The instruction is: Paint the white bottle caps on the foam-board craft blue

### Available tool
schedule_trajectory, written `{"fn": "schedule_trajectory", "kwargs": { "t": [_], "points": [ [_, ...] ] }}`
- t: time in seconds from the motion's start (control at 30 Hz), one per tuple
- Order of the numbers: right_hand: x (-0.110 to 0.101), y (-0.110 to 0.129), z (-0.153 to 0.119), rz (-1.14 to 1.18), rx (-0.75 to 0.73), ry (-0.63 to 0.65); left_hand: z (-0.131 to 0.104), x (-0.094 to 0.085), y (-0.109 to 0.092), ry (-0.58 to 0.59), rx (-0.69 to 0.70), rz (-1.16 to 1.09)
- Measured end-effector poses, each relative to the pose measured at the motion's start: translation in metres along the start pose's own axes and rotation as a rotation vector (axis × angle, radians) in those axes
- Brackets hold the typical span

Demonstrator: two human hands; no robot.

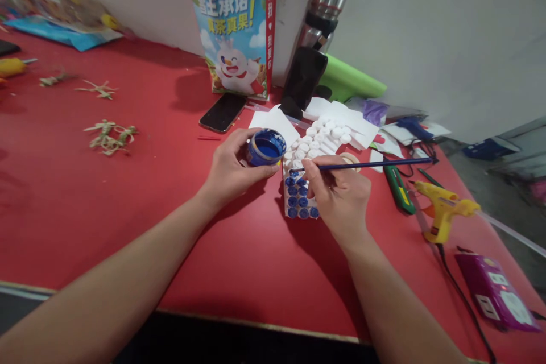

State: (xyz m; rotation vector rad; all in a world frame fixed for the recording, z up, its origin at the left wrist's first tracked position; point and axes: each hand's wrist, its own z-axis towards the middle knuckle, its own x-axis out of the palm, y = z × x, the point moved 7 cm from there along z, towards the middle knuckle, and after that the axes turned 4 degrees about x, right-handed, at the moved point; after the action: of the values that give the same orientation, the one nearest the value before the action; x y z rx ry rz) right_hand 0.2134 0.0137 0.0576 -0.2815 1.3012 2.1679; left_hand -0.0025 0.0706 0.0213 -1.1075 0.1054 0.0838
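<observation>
My left hand (232,165) is closed around a small open jar of blue paint (267,148), tilted slightly, with paint smeared on its rim. In my right hand (341,193) a long thin paintbrush (375,163) is pinched, its tip at the rolled pieces just right of the jar. Those are white paper rolls (318,139) packed upright in rows on a white base; the several nearest ones (302,202) have blue tops, the farther ones are white. My right hand covers part of the near rows.
Behind stand a printed paper bag (236,28) and a steel flask (324,11); a phone (224,112) lies before the bag. To the right are a green utility knife (398,187), a yellow glue gun (443,207) and a purple power strip (497,290). Straw pieces (111,136) lie left.
</observation>
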Motion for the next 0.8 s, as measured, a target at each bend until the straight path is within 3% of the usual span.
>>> {"fn": "schedule_trajectory", "kwargs": {
  "t": [0.5, 0.8],
  "points": [
    [-0.0046, 0.0067, 0.0001, -0.066, -0.096, -0.037, -0.0008, 0.002, 0.0029, 0.003, -0.037, -0.018],
    [-0.0054, 0.006, -0.0008, -0.05, -0.076, -0.021, 0.0003, 0.002, 0.0045, 0.003, -0.013, -0.007]
  ]
}}
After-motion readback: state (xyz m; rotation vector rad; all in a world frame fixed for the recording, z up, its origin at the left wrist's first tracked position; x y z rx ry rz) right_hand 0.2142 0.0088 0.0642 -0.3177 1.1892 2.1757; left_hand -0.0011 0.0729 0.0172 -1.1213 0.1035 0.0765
